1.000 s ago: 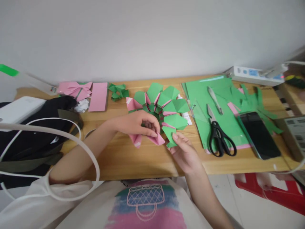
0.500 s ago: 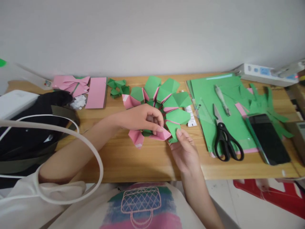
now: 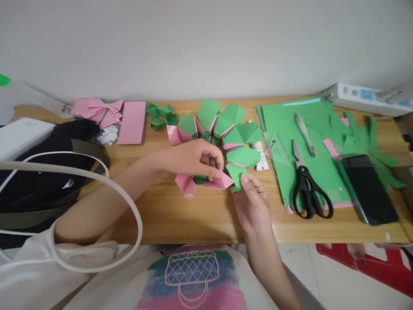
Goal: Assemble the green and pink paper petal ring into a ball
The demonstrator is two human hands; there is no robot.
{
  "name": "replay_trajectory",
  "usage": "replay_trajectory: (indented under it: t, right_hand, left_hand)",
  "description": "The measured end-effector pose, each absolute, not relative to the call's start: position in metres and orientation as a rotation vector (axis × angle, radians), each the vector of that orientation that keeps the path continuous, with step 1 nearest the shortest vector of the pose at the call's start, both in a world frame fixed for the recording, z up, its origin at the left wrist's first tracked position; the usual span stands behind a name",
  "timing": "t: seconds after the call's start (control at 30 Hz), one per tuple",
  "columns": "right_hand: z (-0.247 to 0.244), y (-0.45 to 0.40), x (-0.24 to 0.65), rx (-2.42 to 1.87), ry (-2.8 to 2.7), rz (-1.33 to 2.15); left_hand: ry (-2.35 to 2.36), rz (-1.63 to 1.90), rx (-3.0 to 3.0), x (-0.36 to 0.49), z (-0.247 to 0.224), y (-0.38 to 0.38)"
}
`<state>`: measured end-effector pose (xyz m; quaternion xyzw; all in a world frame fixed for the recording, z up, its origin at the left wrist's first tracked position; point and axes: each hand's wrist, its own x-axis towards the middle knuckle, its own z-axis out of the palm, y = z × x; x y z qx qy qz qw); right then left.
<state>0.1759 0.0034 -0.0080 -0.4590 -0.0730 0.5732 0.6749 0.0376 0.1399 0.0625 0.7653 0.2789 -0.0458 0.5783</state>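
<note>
A ring-shaped paper flower (image 3: 204,113), folded from green and pink paper, lies on the wooden table in front of me. My left hand (image 3: 201,161) reaches over its middle, thumb and fingers closed on a pink petal (image 3: 220,181) at the near side. Part of the ring is hidden beneath that hand. To the right, my right hand (image 3: 253,198) pinches the neighbouring green petal (image 3: 237,174) between thumb and fingers. Another pink petal (image 3: 186,185) with a whitish tip sticks out at the near left.
Black-handled scissors (image 3: 309,189), a cutter (image 3: 305,133) and a clear set square (image 3: 280,148) lie on green sheets (image 3: 325,172) at right, beside a phone (image 3: 369,189). A glue tube (image 3: 262,159) is nearer. Pink paper (image 3: 131,122) and a black bag (image 3: 48,172) are left. A white cable (image 3: 137,215) loops over my left arm.
The view has shifted slightly. Both hands keep their grips on the petals, with the right fingers and green petal only marginally moved.
</note>
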Motion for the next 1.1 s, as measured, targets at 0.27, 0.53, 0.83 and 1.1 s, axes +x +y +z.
replay_trajectory:
  t: [0.27,0.53,0.83,1.1]
  right_hand:
    - [-0.0107,0.0033,0.1761,-1.061,-0.176,1.241]
    - [-0.0104,0.003,0.1744,-1.086,-0.216,1.191]
    - [-0.008,0.0024,0.1745,-1.082,-0.222,1.193]
    - [-0.0089,0.0026,0.1732,-1.15,-0.268,1.11]
  left_hand:
    - [0.693,-0.146,1.829,0.0411,0.0668,0.1374]
    - [0.711,-0.145,1.707,0.042,0.0719,0.1347]
    - [0.683,-0.135,1.725,0.0401,0.0682,0.1356]
    - [0.706,-0.146,1.748,0.0401,0.0692,0.135]
